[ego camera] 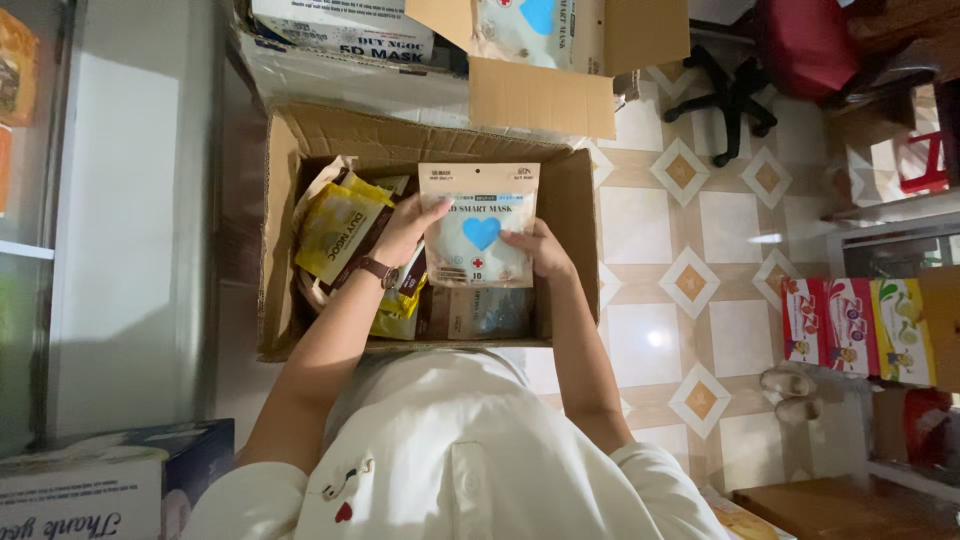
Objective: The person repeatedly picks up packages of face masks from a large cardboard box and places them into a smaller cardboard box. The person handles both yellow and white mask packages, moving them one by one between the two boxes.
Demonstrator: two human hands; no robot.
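Note:
I hold a beige mask packet (480, 215) with a blue heart on it, flat and facing me, above an open cardboard box (283, 225). My left hand (410, 228), with a brown watch at the wrist, grips the packet's left edge. My right hand (538, 250) grips its lower right edge. Inside the box lie yellow packets (338, 228) on the left and more pale mask packets (485, 312) under the one I hold.
A second open carton (540, 95) with mask packets stands beyond the box. A glass cabinet (110, 230) runs along the left. On the tiled floor to the right are an office chair base (735, 95), colourful boxes (860, 328) and a pair of slippers (790, 395).

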